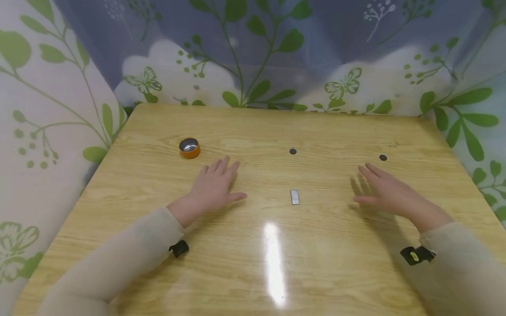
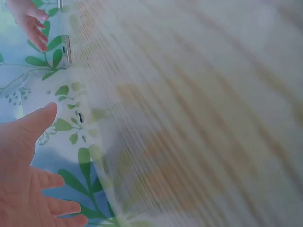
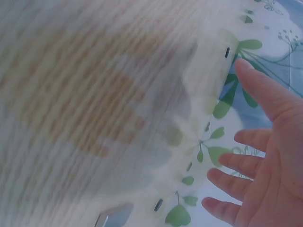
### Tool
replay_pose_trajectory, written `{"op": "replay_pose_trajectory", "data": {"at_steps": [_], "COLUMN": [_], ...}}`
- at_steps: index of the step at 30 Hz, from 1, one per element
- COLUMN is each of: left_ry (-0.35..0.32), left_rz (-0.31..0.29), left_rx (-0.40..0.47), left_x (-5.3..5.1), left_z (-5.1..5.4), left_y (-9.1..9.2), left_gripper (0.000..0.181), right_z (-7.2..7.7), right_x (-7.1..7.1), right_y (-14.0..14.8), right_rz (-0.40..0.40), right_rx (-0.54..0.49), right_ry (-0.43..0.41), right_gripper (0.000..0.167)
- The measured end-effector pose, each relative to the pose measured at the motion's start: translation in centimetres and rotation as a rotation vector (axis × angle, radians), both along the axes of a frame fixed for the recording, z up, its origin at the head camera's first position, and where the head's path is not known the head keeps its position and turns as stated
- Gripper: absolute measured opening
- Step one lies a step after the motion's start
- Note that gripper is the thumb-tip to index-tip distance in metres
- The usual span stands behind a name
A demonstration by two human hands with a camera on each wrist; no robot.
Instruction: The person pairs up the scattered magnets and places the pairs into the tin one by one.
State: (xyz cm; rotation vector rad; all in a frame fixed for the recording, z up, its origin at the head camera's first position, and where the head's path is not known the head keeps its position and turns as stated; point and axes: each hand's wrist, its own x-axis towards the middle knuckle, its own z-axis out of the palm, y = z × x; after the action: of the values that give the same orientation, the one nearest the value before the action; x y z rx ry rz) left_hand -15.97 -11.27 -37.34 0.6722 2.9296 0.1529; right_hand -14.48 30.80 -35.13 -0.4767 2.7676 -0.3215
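Note:
My left hand (image 1: 213, 188) is over the left part of the table, fingers spread and holding nothing. Just beyond its fingertips stands a small orange round bowl (image 1: 189, 149) with a shiny metal inside. On the right, my right hand (image 1: 389, 193) has its fingers extended and also holds nothing. A small black disc (image 1: 383, 157) lies just past its fingertips. Between the hands are a second black disc (image 1: 293, 151) and, nearer me, a small pale rectangular piece (image 1: 294, 197) with a dark edge. Both palms show in the wrist views.
Beneath everything is a wood-grain table (image 1: 237, 263) with a bright light reflection near its front. A leaf-patterned cloth (image 1: 257, 52) hangs along the back and both sides. Dark wrist devices (image 1: 179, 249) sit at both cuffs.

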Motion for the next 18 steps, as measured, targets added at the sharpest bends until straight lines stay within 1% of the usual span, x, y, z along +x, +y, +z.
{"op": "replay_pose_trajectory", "data": {"at_steps": [2, 5, 10, 13, 18], "left_ry": [0.006, 0.026, 0.057, 0.043, 0.019], "left_rz": [-0.014, -0.042, -0.081, -0.086, -0.086], "left_rx": [0.013, 0.036, 0.078, 0.091, 0.121], "left_x": [0.0, 0.0, 0.1, 0.2, 0.3], "left_z": [-0.1, -0.2, -0.1, 0.1, 0.3], "left_y": [0.1, 0.4, 0.8, 1.2, 1.9], "left_gripper": [0.086, 0.081, 0.072, 0.067, 0.063], "right_z": [0.1, 0.2, 0.0, -0.3, -0.7], "right_x": [0.2, 0.5, 0.8, 1.1, 1.3], "right_y": [0.6, 1.8, 4.3, 5.5, 7.0], "right_rz": [-0.017, -0.015, 0.035, 0.048, 0.052], "right_rx": [-0.007, -0.002, 0.010, 0.001, -0.017], "right_ry": [-0.017, -0.014, 0.013, 0.013, -0.010], "right_gripper": [0.083, 0.072, 0.053, 0.051, 0.054]}}
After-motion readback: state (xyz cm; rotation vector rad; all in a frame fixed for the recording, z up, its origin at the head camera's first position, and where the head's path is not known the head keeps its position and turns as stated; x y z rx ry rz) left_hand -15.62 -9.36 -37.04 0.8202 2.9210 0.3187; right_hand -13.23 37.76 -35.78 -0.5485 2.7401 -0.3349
